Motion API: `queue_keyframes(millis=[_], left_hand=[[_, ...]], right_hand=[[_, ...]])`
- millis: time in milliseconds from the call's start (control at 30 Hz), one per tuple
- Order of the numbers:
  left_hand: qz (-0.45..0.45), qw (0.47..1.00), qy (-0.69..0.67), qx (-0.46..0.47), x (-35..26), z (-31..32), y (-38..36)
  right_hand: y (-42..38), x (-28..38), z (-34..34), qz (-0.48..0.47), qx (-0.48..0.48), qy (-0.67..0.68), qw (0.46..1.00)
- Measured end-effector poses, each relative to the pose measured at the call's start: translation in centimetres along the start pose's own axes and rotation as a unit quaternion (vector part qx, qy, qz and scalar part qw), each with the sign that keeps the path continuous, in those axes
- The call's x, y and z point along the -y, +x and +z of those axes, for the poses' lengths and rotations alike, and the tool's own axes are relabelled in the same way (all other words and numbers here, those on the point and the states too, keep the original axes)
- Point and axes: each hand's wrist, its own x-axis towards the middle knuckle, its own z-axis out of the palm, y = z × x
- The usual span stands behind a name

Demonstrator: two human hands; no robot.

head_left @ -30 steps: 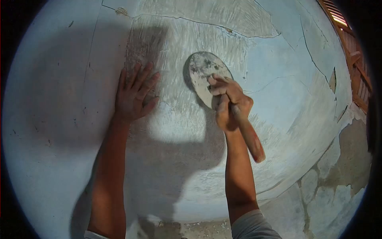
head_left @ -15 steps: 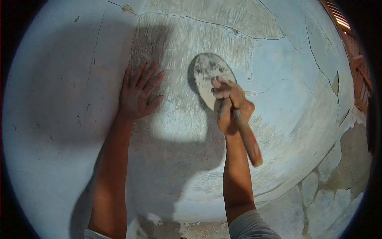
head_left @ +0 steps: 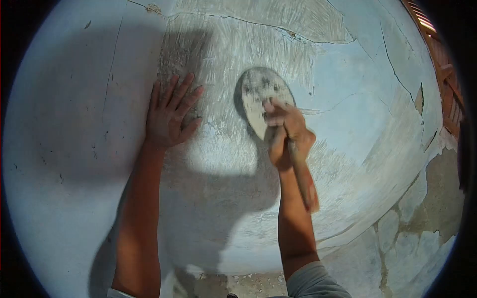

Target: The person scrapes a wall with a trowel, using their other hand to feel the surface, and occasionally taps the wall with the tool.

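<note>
My left hand (head_left: 171,116) lies against the pale blue wall (head_left: 357,124), fingers spread and pointing up. To its right, my right hand (head_left: 292,126) grips a trowel (head_left: 256,102) with a rounded, plaster-smeared blade. Its worn wooden handle (head_left: 304,181) runs down along my forearm, reddish near the end. Fingers of the right hand reach onto the back of the blade, which is close to the wall and casts a dark shadow along its left edge. Around both hands the wall has a roughly combed grey-white plaster patch (head_left: 228,59).
A crack (head_left: 228,18) crosses the upper wall, and another long crack (head_left: 390,62) runs down the right side. Flaking plaster (head_left: 442,184) shows at the lower right. Brown wooden slats (head_left: 449,84) stand at the far right. Rubble (head_left: 256,284) lies along the bottom.
The trowel's handle end has swung slightly left and down, and my right hand has shifted a little left. My left hand stays flat on the wall.
</note>
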Motion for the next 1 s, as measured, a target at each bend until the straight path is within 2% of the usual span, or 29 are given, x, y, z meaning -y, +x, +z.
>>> queue_keyframes(millis=[67,133,167,300,333,400,500,600,700,800,900,1000], left_hand=[[-0.001,1.0,-0.009,0.001,-0.1,0.2,-0.3],[-0.002,1.0,-0.014,-0.009,0.2,0.2,0.2],[-0.001,1.0,-0.019,-0.011,0.2,0.2,0.2],[-0.003,1.0,-0.016,-0.001,0.0,0.1,0.0],[-0.002,1.0,-0.016,-0.001,-0.1,0.2,-0.1],[0.0,1.0,-0.01,-0.002,0.0,0.2,-0.1],[-0.001,1.0,-0.01,-0.004,0.1,0.5,-0.2],[-0.003,1.0,-0.017,-0.004,0.0,0.4,-0.3],[0.001,1.0,-0.016,-0.014,0.0,0.6,-0.2],[-0.002,1.0,-0.013,-0.002,-0.1,0.3,-0.2],[-0.006,1.0,-0.004,-0.009,0.0,0.5,-0.2],[-0.002,1.0,-0.009,0.001,0.1,0.4,-0.3]], right_hand=[[-6.1,-0.2,-1.0,0.054,-0.032,0.013,0.998],[-8.0,2.4,-3.0,0.075,0.009,-0.019,0.997],[-8.8,2.1,-3.0,0.069,-0.007,-0.013,0.997],[-3.8,0.1,-0.7,0.05,-0.051,-0.021,0.997],[-1.1,0.1,-0.6,0.005,-0.029,-0.021,0.999],[1.6,-0.1,-0.4,-0.004,-0.02,-0.001,1.0],[-1.0,0.6,-1.8,0.027,0.011,-0.041,0.999],[-6.8,2.4,-3.4,0.06,0.011,-0.048,0.997],[-7.3,2.0,-3.0,0.047,0.011,-0.062,0.997],[-1.6,0.6,-1.5,0.047,-0.008,-0.052,0.998],[2.5,-0.2,-1.3,-0.016,0.023,-0.005,1.0],[-1.6,0.6,-2.5,0.006,0.026,-0.067,0.997]])
